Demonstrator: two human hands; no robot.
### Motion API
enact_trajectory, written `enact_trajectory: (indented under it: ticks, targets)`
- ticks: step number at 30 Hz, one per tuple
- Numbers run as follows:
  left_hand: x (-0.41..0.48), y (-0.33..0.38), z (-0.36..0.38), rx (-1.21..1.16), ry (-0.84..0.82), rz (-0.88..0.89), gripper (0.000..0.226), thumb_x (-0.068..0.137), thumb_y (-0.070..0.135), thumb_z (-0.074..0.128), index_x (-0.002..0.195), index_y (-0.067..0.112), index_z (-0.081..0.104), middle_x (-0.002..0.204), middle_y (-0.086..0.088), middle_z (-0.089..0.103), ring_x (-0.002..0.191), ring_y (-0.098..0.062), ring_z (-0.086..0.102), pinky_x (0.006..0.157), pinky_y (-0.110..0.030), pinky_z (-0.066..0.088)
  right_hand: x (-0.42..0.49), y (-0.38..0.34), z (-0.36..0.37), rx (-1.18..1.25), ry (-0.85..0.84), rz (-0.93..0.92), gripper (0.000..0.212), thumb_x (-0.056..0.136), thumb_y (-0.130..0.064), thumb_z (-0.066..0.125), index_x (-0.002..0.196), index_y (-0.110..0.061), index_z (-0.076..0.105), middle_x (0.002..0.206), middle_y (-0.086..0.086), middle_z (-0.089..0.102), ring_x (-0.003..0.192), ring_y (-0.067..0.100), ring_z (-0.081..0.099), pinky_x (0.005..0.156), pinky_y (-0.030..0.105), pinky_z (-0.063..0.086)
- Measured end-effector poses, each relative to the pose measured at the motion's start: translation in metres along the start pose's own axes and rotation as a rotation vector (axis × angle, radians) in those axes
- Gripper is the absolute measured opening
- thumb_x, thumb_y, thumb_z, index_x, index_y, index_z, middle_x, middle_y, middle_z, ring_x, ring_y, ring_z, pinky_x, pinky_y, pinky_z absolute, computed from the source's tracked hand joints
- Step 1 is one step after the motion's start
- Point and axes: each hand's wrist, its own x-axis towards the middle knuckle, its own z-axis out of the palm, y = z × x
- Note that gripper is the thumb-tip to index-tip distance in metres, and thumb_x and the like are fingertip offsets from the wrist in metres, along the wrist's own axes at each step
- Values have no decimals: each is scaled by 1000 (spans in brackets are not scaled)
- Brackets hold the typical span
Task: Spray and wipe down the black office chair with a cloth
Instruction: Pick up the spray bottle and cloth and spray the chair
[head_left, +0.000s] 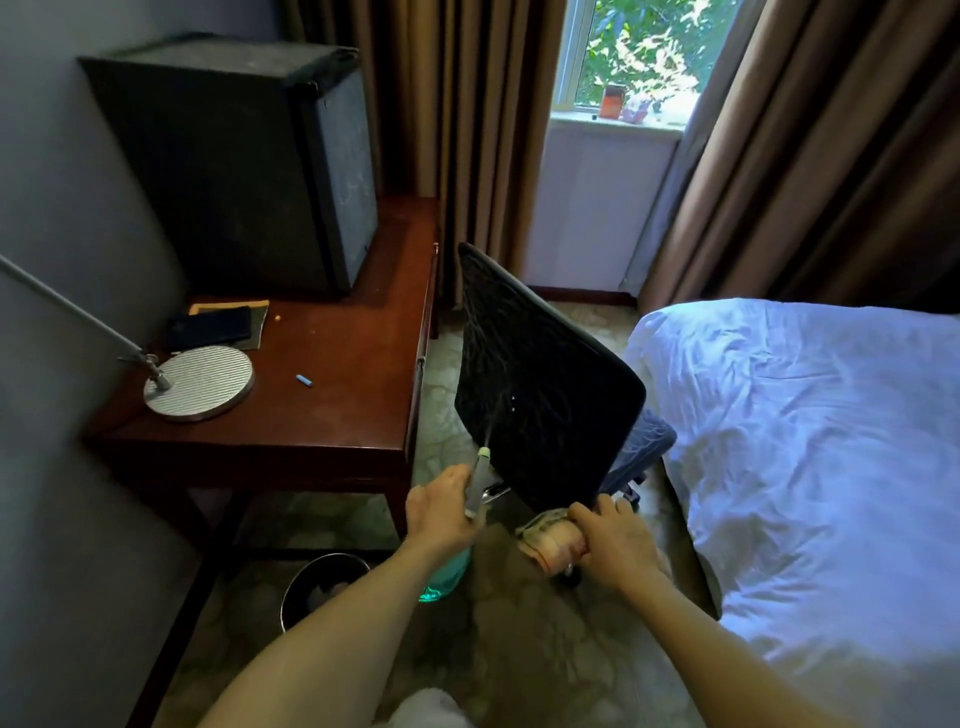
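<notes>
The black office chair (545, 395) stands between the desk and the bed, its mesh back turned toward me and its grey seat showing behind. My left hand (441, 512) grips a teal spray bottle (449, 577) just below the backrest, with the nozzle aimed up at it. A fine mist streaks across the mesh. My right hand (610, 540) holds a bunched beige and pink cloth (550, 535) against the lower edge of the backrest.
A dark wood desk (322, 415) at the left carries a black mini fridge (239, 166), a lamp base (200, 382) and a notebook. A waste bin (322, 587) sits under it. A white bed (810, 457) lies right. Brown curtains frame the window (639, 57).
</notes>
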Motion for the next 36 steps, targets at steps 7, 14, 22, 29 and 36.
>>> enact_trajectory:
  ticks: [7,14,22,29,36]
  targets:
    - [-36,-30,3,53,-77,-55,14,82,29,57,89,30,45,80,14,46,80,-13,56,77,-32,37,-18,-4,-4,47,50,52,53,86,-43,54,135,-39,34,132,1,41,119,22,39,99,36,40]
    - [-70,-69,-9,9,-220,-47,21,79,33,58,95,27,46,86,9,51,80,-16,58,70,-31,44,-26,-45,-6,11,40,48,55,84,-44,54,134,-39,33,128,1,40,113,21,39,90,34,37]
    - [-107,-98,-17,40,-234,-22,19,82,31,61,91,31,44,91,13,47,82,-9,51,75,-29,39,-47,-95,14,-1,17,25,54,84,-45,55,134,-38,35,126,0,42,111,19,40,89,32,39]
    - [-128,-121,-26,45,-259,-20,19,84,30,59,96,28,46,97,9,49,84,-12,50,77,-31,34,-69,-115,20,-9,9,44,53,86,-46,54,135,-38,35,128,1,42,113,19,40,87,31,38]
    - [-148,-130,-24,11,-290,-10,30,82,31,60,111,28,51,104,8,54,95,-14,55,85,-33,39,-87,-124,26,-25,-12,70,56,85,-45,54,137,-38,33,129,0,41,114,20,38,86,30,36]
